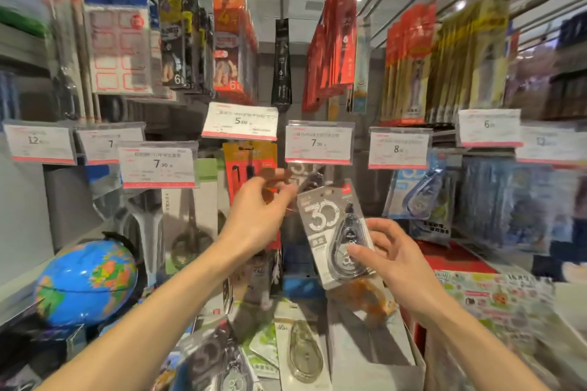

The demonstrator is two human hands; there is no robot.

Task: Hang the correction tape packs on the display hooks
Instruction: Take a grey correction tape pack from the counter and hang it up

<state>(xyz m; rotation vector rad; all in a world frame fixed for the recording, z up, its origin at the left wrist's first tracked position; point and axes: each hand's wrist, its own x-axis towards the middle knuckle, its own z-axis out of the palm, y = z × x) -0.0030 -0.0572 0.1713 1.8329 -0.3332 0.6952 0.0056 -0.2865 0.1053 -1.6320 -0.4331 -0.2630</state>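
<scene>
1. Closest to the camera, spare correction tape packs (301,352) lie flat in the bin (409,355) at the bottom, waiting their turn.
2. A bit further out, the right hand (394,255) has its grip pinched on the grey pack (336,232), thumb on the clear bubble low down and fingers behind. The pack stands nearly upright, long axis tilted so the top leans left, hang hole end up.
3. The left hand (260,209) is up beside the pack's top left corner, fingers curled. It's blurry, so I can't tell if it's pinching anything or just steadying the hook area.
4. Furthest back, under the 7.90 price tag (318,143), another grey pack (301,173) already hangs. So the hook looks to be up and slightly left of the held pack's top, and the left hand is nearer it.
</scene>
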